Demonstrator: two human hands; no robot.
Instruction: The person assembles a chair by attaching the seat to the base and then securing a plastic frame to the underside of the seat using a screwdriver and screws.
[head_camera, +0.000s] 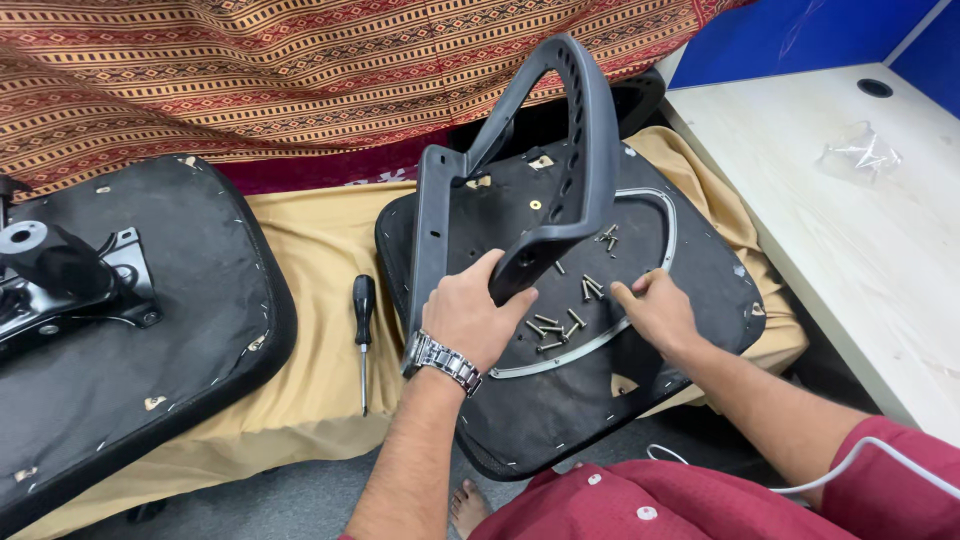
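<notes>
Mustard cloth (310, 330) covered the floor at centre frame, under an upturned seat base (560, 400). His left hand (465, 320) gripped the grey armrest (520, 170), fingers wrapped round it; the right hand (655, 310) pinched among loose screws (560, 325), likely picking one for fastening, which would need the screwdriver (363, 330).
</notes>
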